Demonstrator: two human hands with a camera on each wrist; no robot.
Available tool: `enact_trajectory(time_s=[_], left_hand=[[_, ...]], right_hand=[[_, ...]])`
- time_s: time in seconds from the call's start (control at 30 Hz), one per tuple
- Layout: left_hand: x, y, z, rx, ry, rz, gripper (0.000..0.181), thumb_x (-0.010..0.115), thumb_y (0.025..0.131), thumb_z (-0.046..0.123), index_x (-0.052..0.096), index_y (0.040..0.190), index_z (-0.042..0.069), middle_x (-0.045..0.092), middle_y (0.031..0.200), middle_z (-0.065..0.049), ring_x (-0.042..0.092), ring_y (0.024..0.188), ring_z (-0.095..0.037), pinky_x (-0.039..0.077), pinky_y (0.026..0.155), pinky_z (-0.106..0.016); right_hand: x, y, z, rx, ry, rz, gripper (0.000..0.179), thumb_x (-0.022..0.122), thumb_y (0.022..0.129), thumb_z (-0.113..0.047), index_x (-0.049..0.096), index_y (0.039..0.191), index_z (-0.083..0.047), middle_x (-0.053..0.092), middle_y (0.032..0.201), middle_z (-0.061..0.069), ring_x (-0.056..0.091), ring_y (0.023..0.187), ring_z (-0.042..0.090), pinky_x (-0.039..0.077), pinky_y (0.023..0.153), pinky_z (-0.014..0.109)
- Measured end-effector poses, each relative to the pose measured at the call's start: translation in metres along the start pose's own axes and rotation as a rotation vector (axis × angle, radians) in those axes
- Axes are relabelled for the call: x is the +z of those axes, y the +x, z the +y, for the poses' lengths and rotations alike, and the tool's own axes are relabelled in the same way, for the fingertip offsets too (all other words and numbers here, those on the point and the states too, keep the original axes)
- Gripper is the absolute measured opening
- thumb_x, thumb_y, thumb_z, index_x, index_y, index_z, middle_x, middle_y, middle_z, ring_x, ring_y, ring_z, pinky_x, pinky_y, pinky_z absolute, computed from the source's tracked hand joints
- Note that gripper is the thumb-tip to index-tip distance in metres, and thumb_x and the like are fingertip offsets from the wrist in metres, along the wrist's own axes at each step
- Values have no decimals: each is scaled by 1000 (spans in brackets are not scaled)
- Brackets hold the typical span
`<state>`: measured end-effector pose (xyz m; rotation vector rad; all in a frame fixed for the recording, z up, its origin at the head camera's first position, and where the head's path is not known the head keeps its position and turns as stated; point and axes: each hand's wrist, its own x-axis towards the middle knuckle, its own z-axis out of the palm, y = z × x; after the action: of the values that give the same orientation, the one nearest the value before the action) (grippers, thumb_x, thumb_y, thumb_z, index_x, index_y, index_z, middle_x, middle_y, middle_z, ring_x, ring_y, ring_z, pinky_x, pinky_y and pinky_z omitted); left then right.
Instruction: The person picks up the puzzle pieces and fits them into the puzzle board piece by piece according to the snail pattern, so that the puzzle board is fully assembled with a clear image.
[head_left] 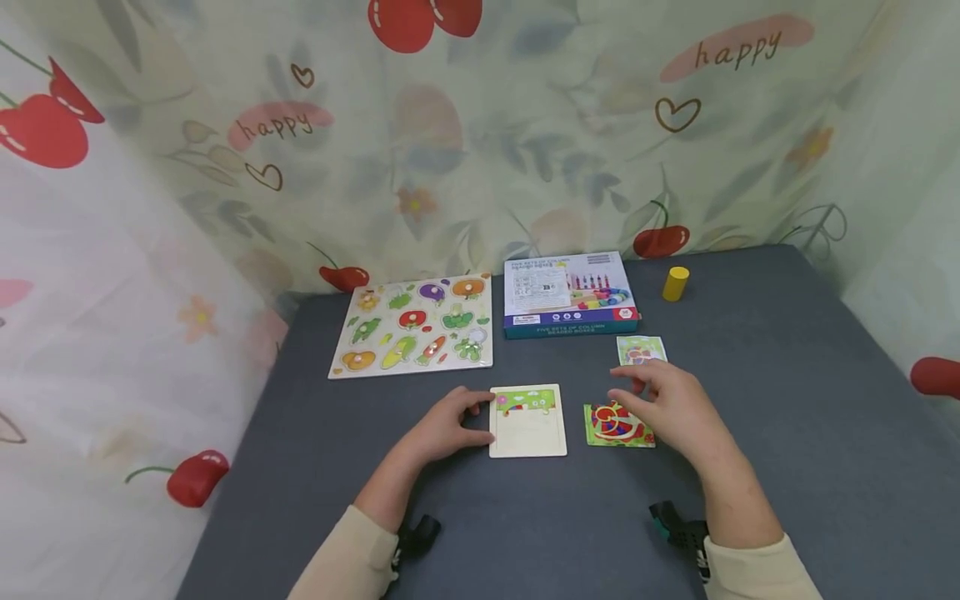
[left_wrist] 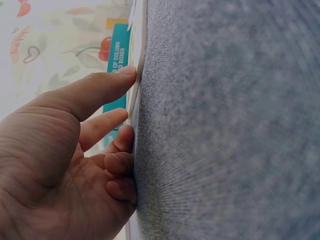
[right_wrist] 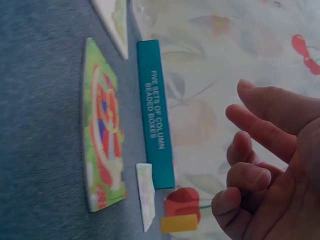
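Observation:
A cream puzzle board (head_left: 527, 432) with a green picture strip along its top lies on the table. My left hand (head_left: 448, 429) touches its left edge with the thumb and index fingertips set apart; the other fingers are bent in the left wrist view. Right of the board lies a green puzzle piece (head_left: 617, 427) with a red, purple and yellow swirl. Above this piece hovers my right hand (head_left: 675, 410), its thumb and index finger apart and nothing between them. A small pale green picture card (head_left: 637, 347) lies beyond, partly hidden by the right hand.
At the back left lies a vegetable peg board (head_left: 412, 323). Beside it is a teal and white box (head_left: 568, 293) labelled for column beaded boxes. A yellow cylinder (head_left: 676, 284) stands at the back right. A patterned curtain (head_left: 480, 150) hangs behind the grey table (head_left: 510, 533).

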<state>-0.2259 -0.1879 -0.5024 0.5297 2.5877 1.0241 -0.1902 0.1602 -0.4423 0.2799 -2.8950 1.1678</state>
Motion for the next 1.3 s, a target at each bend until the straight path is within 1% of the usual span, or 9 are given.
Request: enact_trajectory(time_s=[0.13, 0.3, 0.4, 0.63, 0.8, 0.97, 1.17, 1.2, 1.3], left_hand=[[0, 0, 1, -1, 16, -1, 61, 83, 89, 25, 60, 143, 12, 50, 102, -4, 46, 86, -20, 40, 74, -37], [-1, 3, 1, -4, 28, -6, 60, 83, 89, 26, 60, 143, 13, 50, 102, -3, 46, 86, -20, 40, 74, -37], [-2, 4, 2, -9, 31, -11, 60, 83, 89, 26, 60, 143, 13, 50, 102, -3, 46, 87, -20, 40, 75, -37], [-2, 5, 1, -19, 26, -15, 60, 83, 89, 24, 61, 143, 14, 50, 103, -5, 46, 87, -20, 39, 75, -37], [0, 5, 2, -21, 15, -28, 60, 83, 89, 26, 60, 144, 16, 49, 104, -4, 46, 87, -20, 39, 75, -37], [0, 4, 1, -15, 6, -19, 59, 83, 89, 25, 61, 143, 15, 49, 103, -4, 45, 86, -21, 38, 74, -37], [-1, 1, 3, -18, 10, -10, 59, 83, 89, 24, 62, 142, 15, 49, 102, -4, 45, 86, -21, 38, 74, -38], [-1, 1, 3, -17, 8, -10, 58, 83, 89, 23, 62, 142, 15, 49, 102, -5, 45, 86, -21, 38, 74, -38], [-1, 0, 4, -7, 6, -12, 58, 83, 89, 23, 61, 142, 14, 49, 102, -5, 44, 85, -21, 38, 74, -37]], right_hand=[[5, 0, 6, 38, 9, -39, 43, 79, 93, -27, 71, 128, -4, 56, 91, 4, 48, 69, 20, 40, 57, 34], [16, 3, 15, 56, 28, -76, 44, 80, 91, -26, 71, 128, -3, 55, 88, 3, 47, 63, 20, 39, 55, 34], [24, 7, 20, 72, 40, -100, 45, 80, 91, -26, 70, 127, -1, 55, 85, 3, 47, 64, 20, 39, 56, 33], [44, 13, 28, 167, 54, -189, 47, 78, 91, -20, 66, 132, 2, 55, 80, 5, 48, 69, 20, 38, 61, 34], [49, 11, 27, 198, 17, -184, 37, 79, 89, -16, 71, 122, -1, 54, 81, 6, 49, 74, 21, 37, 64, 36], [49, 13, 23, 181, 6, -186, 25, 79, 89, -14, 71, 111, -2, 53, 83, 7, 49, 76, 22, 38, 66, 37], [51, 14, 20, 194, 8, -179, 30, 80, 88, -12, 70, 115, -1, 53, 85, 7, 50, 80, 24, 39, 68, 38], [51, 15, 20, 200, -1, -180, 33, 81, 88, -12, 70, 117, -1, 54, 86, 8, 50, 81, 24, 40, 69, 38], [51, 18, 18, 218, -55, -209, 32, 81, 87, -12, 68, 114, -1, 59, 92, 10, 53, 83, 25, 46, 74, 41]])
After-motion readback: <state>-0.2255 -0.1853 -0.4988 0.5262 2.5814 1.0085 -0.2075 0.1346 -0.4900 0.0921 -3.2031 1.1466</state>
